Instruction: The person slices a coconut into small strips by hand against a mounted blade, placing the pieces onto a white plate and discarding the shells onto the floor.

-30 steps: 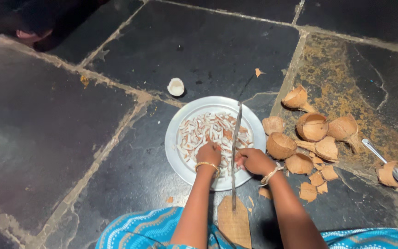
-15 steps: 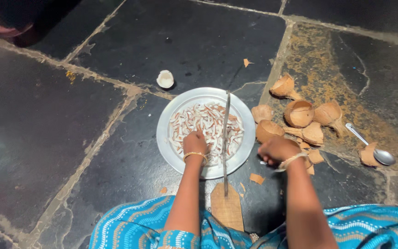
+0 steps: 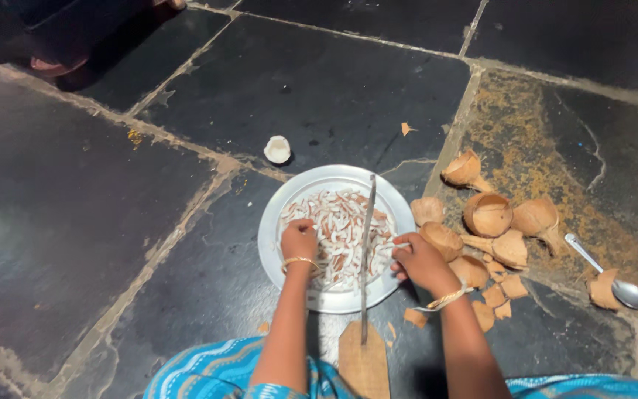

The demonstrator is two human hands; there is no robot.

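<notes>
A round steel plate (image 3: pixel 278 251) lies on the dark stone floor, heaped with white and brown coconut slices (image 3: pixel 337 222). An upright metal blade (image 3: pixel 367 244) rises from a wooden board (image 3: pixel 364 363) at the plate's near edge. My left hand (image 3: pixel 299 240) rests closed in the pile of slices, left of the blade. My right hand (image 3: pixel 419 260) is at the plate's right rim, pinching a thin white coconut piece (image 3: pixel 402 246) beside the blade. Both wrists carry bangles.
Several brown coconut shell halves (image 3: pixel 487 214) and broken shell bits (image 3: pixel 496 295) lie right of the plate. A metal spoon (image 3: pixel 605 272) is at the far right. A small white coconut piece (image 3: pixel 277 149) lies beyond the plate. A sandal (image 3: pixel 53 68) shows at top left.
My right hand has come back from the shell pile to the plate's right rim by the blade. My left hand stays in the slices. The view has shifted slightly.
</notes>
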